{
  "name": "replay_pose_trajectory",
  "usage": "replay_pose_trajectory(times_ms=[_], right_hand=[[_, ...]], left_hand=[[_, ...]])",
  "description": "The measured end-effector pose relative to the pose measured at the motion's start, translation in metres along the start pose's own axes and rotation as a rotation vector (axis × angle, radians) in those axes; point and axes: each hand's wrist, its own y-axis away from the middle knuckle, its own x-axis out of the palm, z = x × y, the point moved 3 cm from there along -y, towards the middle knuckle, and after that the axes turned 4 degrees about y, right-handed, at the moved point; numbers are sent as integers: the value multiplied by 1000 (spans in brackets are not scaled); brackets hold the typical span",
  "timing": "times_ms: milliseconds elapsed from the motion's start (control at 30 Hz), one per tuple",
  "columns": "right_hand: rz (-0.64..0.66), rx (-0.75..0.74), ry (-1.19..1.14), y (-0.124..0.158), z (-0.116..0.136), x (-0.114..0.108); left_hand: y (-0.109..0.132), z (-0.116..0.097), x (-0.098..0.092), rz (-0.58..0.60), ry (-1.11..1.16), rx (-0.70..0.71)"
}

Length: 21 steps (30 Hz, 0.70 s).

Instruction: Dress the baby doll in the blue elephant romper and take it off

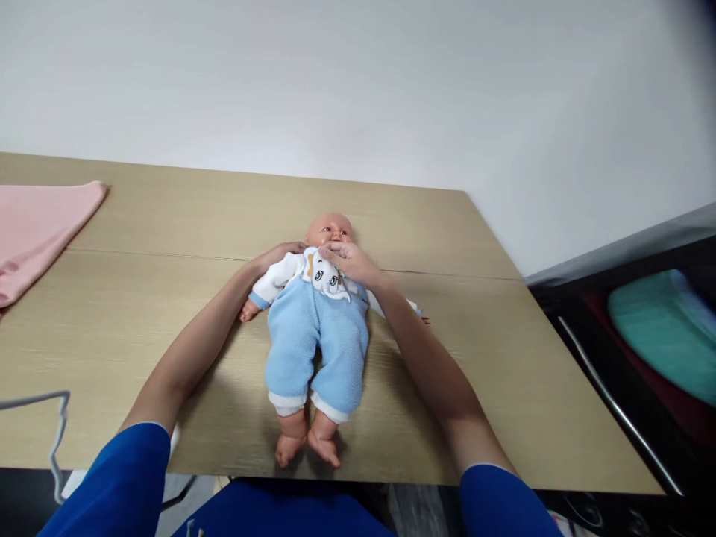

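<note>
A baby doll [313, 328] lies on its back in the middle of the wooden table [475, 358], head away from me, bare feet toward me. It wears a light blue and white romper with an elephant face on the chest. My left hand [278, 255] rests at the doll's shoulder beside the neck, fingers curled on the white sleeve. My right hand [350, 261] is closed on the romper's collar just under the doll's chin.
A pink cloth [39, 224] lies at the table's far left. A white wire hanger [53, 432] pokes over the near left edge. A dark container [632, 403] with teal fabric [665, 328] stands to the right. A white wall is behind.
</note>
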Motion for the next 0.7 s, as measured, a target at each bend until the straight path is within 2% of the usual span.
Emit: replay_pose_trajectory(times_ms=[133, 267, 333, 400, 533, 633, 700], right_hand=[[23, 16, 99, 8, 7, -8], [122, 33, 360, 23, 20, -23], [159, 8, 466, 29, 27, -34], [202, -6, 530, 34, 29, -46], [276, 55, 528, 37, 22, -65], [245, 76, 495, 41, 13, -69], [210, 69, 480, 50, 9, -67]], left_hand=[[9, -10, -2, 86, -136, -54], [28, -23, -22, 15, -339, -64], [33, -26, -27, 67, -426, -108], [36, -26, -27, 171, -453, -162], [35, -28, -23, 273, -386, -175], [35, -32, -27, 247, -380, -145], [38, -36, -33, 225, -476, -160]])
